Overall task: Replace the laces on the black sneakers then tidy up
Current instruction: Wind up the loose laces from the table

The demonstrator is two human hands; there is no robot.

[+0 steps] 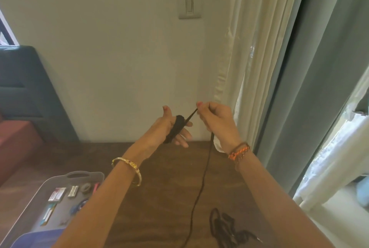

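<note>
On the brown counter [159, 198], a clear tray [36, 194] is holding small items, unclear which. The left hand [169, 128] is raised, fingers apart and wearing a wound black lace [175, 128]. The right hand [217, 122] is pinching its trailing strand, another lace [223, 229] lying below.

Right hand [217, 120] pinches black lace [201, 186] wound round left hand [171, 130]

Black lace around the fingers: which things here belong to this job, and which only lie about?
Belongs to the job:
- long black lace, wound on left hand, pinched by right hand
- second loose black lace on brown wooden table

Lying about:
- clear plastic lidded box of small items
- cream curtain
- wall switch
</note>
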